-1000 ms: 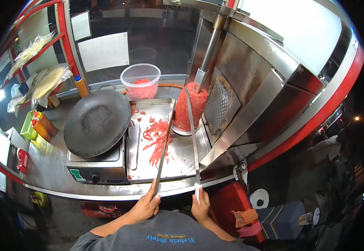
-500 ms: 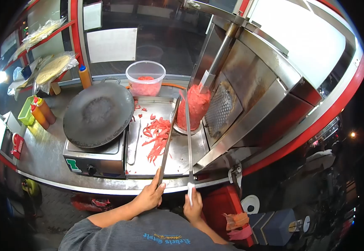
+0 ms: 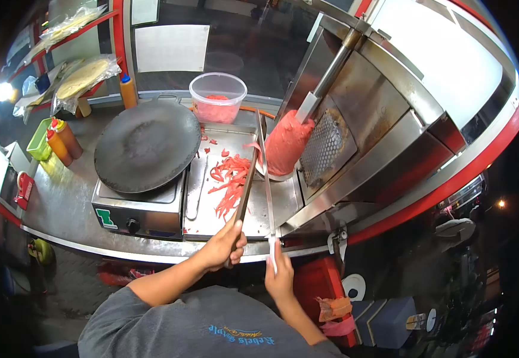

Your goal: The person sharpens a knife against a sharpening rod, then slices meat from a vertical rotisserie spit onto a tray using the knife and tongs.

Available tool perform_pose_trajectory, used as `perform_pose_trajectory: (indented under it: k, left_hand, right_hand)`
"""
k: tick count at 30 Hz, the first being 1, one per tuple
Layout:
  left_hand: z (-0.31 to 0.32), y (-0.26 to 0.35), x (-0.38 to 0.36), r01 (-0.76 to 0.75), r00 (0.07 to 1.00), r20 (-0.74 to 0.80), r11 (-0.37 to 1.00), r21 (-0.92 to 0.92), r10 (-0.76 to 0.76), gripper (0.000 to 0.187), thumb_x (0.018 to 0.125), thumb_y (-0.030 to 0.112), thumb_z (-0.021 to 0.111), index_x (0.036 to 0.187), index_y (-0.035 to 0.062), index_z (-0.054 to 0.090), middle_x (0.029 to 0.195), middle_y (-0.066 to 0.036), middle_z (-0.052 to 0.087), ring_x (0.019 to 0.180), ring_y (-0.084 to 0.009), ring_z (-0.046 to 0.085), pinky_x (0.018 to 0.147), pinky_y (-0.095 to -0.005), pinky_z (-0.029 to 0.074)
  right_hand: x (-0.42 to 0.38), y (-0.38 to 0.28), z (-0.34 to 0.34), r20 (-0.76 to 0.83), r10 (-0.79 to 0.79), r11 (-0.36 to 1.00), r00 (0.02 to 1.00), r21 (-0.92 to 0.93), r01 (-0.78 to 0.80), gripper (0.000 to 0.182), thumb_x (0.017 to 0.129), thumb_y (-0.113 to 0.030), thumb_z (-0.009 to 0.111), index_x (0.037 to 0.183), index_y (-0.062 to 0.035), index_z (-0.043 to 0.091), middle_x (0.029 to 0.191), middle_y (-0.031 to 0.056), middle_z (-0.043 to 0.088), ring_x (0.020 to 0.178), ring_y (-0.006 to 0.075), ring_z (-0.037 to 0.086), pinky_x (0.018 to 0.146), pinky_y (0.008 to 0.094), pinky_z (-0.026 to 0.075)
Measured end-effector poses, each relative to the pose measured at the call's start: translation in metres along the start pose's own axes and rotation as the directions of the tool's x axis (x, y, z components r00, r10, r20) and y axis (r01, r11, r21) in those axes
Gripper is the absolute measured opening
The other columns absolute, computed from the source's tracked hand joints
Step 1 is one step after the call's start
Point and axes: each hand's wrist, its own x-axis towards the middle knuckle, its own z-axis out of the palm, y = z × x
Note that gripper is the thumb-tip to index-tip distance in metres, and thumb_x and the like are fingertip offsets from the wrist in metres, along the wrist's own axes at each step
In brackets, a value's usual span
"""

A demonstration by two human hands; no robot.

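My left hand (image 3: 226,246) is wrapped round a long, dark, narrow tool (image 3: 247,194), whose exact kind I cannot make out. The white handle of a long knife (image 3: 269,203) is gripped in my right hand (image 3: 280,279). Its thin blade points away from me and runs along the left side of the red meat (image 3: 286,146) stacked on a vertical spit. A strip of meat (image 3: 251,145) shows by the far ends of both tools. Below, cut meat strips (image 3: 229,179) lie in the metal tray (image 3: 206,209).
A round black griddle (image 3: 146,149) sits on a burner left of the tray. Behind stands a clear tub (image 3: 218,98) with red meat. The upright grill (image 3: 331,146) is right of the spit. Sauce bottles (image 3: 62,143) and bagged flatbreads (image 3: 83,86) are at left.
The view has shifted slightly. Both my hands have moved a little forward, still holding the dark tool and the knife. A strip of meat now shows left of the blade.
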Motion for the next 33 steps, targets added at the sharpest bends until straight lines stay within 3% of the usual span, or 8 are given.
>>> perform_pose_trajectory:
  k: [3, 5, 7, 15, 20, 25, 28, 33]
  left_hand:
    - [-0.004, -0.001, 0.009, 0.033, 0.998, 0.065, 0.967, -0.251, -0.017, 0.042, 0.115, 0.058, 0.040, 0.109, 0.0169, 0.047, 0.080, 0.004, 0.044, 0.051, -0.0034, 0.037, 0.046, -0.0216, 0.036]
    - [-0.015, -0.007, 0.007, 0.085, 0.992, 0.113, 0.946, -0.314, -0.051, 0.045, 0.114, 0.060, 0.040, 0.108, 0.0163, 0.050, 0.078, 0.004, 0.043, 0.050, -0.0030, 0.037, 0.045, -0.0205, 0.035]
    - [-0.028, -0.015, -0.001, 0.098, 0.988, 0.146, 0.947, -0.305, -0.055, 0.043, 0.114, 0.059, 0.039, 0.111, 0.0169, 0.049, 0.078, 0.004, 0.043, 0.049, -0.0031, 0.036, 0.045, -0.0205, 0.036]
    - [-0.037, -0.038, -0.071, -0.030, 0.999, 0.025, 0.937, 0.348, 0.023, 0.068, 0.120, 0.032, 0.035, 0.174, 0.0245, -0.004, 0.079, -0.002, 0.041, 0.056, -0.0098, 0.044, 0.053, -0.0272, 0.047]
    - [-0.033, -0.036, -0.075, -0.001, 1.000, -0.015, 0.870, 0.493, 0.010, 0.070, 0.119, 0.030, 0.038, 0.174, 0.0203, -0.005, 0.077, -0.003, 0.045, 0.057, -0.0117, 0.047, 0.055, -0.0300, 0.049]
    - [-0.022, -0.025, -0.070, 0.048, 0.998, -0.054, 0.793, 0.607, -0.019, 0.071, 0.118, 0.027, 0.040, 0.174, 0.0173, -0.003, 0.077, -0.007, 0.053, 0.057, -0.0156, 0.055, 0.059, -0.0326, 0.052]
    - [-0.015, -0.023, -0.060, 0.039, 0.997, -0.072, 0.769, 0.638, 0.009, 0.073, 0.117, 0.028, 0.041, 0.173, 0.0136, -0.003, 0.073, -0.008, 0.056, 0.055, -0.0182, 0.058, 0.058, -0.0353, 0.052]
    - [-0.014, -0.019, -0.042, 0.001, 0.997, -0.061, 0.735, 0.678, 0.054, 0.076, 0.117, 0.033, 0.043, 0.173, 0.0126, -0.004, 0.064, -0.010, 0.059, 0.053, -0.0208, 0.061, 0.057, -0.0371, 0.053]
  right_hand:
    - [0.065, -0.024, 0.003, 0.023, -0.080, 0.997, 0.997, 0.012, 0.080, 0.069, 0.103, -0.003, 0.060, 0.168, -0.0089, 0.035, 0.102, 0.0229, 0.065, 0.078, 0.0352, 0.067, 0.071, 0.0419, 0.055]
    - [0.053, -0.047, -0.005, 0.344, 0.402, 0.793, 0.848, 0.332, -0.511, 0.069, 0.107, -0.003, 0.056, 0.171, -0.0121, 0.031, 0.091, 0.0125, 0.063, 0.058, 0.0184, 0.060, 0.054, 0.0333, 0.052]
    - [0.006, -0.038, -0.001, 0.374, 0.358, 0.663, 0.855, 0.543, -0.515, 0.070, 0.109, -0.003, 0.054, 0.172, -0.0136, 0.027, 0.083, 0.0036, 0.057, 0.051, 0.0066, 0.050, 0.046, 0.0257, 0.045]
    - [0.047, 0.002, 0.021, -0.200, -0.135, 0.982, 0.970, 0.105, 0.158, 0.061, 0.103, 0.001, 0.064, 0.161, 0.0015, 0.044, 0.115, 0.0176, 0.065, 0.083, 0.0185, 0.063, 0.072, 0.0351, 0.054]
    - [0.002, 0.048, 0.031, -0.263, -0.238, 0.971, 0.935, -0.093, 0.220, 0.061, 0.105, 0.002, 0.061, 0.163, 0.0001, 0.042, 0.117, 0.0202, 0.065, 0.084, 0.0208, 0.063, 0.073, 0.0362, 0.055]
    - [-0.033, 0.056, 0.027, -0.098, 0.028, 0.926, 0.995, 0.377, 0.012, 0.066, 0.107, 0.005, 0.056, 0.168, -0.0092, 0.037, 0.119, 0.0177, 0.065, 0.061, 0.0093, 0.054, 0.048, 0.0271, 0.048]
    - [0.035, 0.035, 0.029, -0.154, 0.047, 0.979, 0.987, 0.202, -0.015, 0.056, 0.102, 0.001, 0.066, 0.155, 0.0062, 0.049, 0.119, 0.0281, 0.068, 0.097, 0.0416, 0.070, 0.086, 0.0438, 0.057]
    - [-0.038, 0.048, 0.036, -0.149, 0.033, 0.994, 0.988, 0.112, -0.016, 0.060, 0.102, 0.000, 0.066, 0.158, 0.0047, 0.046, 0.114, 0.0286, 0.068, 0.096, 0.0437, 0.069, 0.086, 0.0462, 0.057]
